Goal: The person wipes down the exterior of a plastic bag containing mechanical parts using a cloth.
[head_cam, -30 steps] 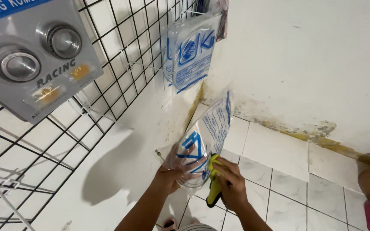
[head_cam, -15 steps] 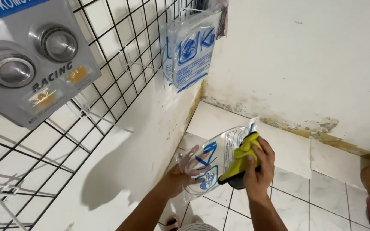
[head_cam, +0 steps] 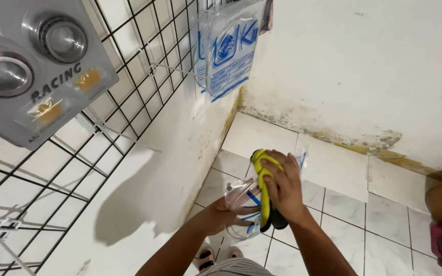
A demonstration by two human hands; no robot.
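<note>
left hand point(head_cam: 220, 210): grip closed on clear packet point(head_cam: 241, 197) | right hand point(head_cam: 282, 186): grip pressing yellow cloth point(head_cam: 263, 176) onto packet

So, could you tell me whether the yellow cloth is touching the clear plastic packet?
Touching: the head view shows the yellow cloth pressed against the clear plastic packet.

Cloth point(head_cam: 262, 176) in right hand point(head_cam: 284, 191): yellow, black at lower end. Clear plastic packet point(head_cam: 242, 204) in left hand point(head_cam: 220, 212): blue print. Hanging packet point(head_cam: 228, 48): clear, blue-and-white card. Wire grid point(head_cam: 144, 66): black. Blister pack point(head_cam: 31, 71): grey, silver rings, yellow tabs. Wall point(head_cam: 364, 66): white, brown-yellow stains at base. Floor tiles point(head_cam: 344, 204): white, faint grey marbling.
</note>
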